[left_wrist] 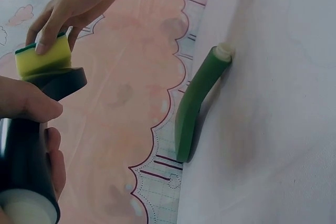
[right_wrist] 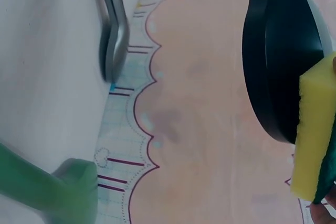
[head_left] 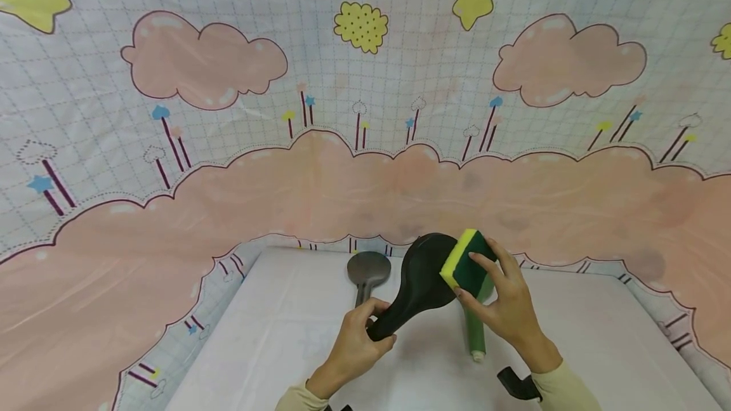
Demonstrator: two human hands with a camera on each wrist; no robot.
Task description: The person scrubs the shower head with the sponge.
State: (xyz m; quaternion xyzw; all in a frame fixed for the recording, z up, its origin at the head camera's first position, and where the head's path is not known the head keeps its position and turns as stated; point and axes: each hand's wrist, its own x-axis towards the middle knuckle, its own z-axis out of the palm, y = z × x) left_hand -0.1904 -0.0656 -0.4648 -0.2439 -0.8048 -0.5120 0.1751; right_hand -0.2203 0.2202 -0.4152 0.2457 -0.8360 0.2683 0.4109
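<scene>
My left hand [head_left: 356, 341] grips the handle of a black paddle-shaped thing [head_left: 419, 271] with a broad, rounded head, raised over the white table and tilted. In the left wrist view a pale end cap [left_wrist: 29, 208] shows at the handle's bottom. Between thumb and fingers, my right hand [head_left: 505, 306] pinches a yellow sponge [head_left: 455, 262] with a dark green scouring side. The sponge's yellow face is against the edge of the black head, as the right wrist view also shows. Part of the head is hidden behind the sponge.
A grey, round-headed thing with a handle [head_left: 368, 268] lies at the table's back. Right of it lies a green-handled thing [head_left: 475, 332] with a pale tip, partly behind the right hand. A patterned cloth [head_left: 342, 195] hangs behind the white table [head_left: 257, 347].
</scene>
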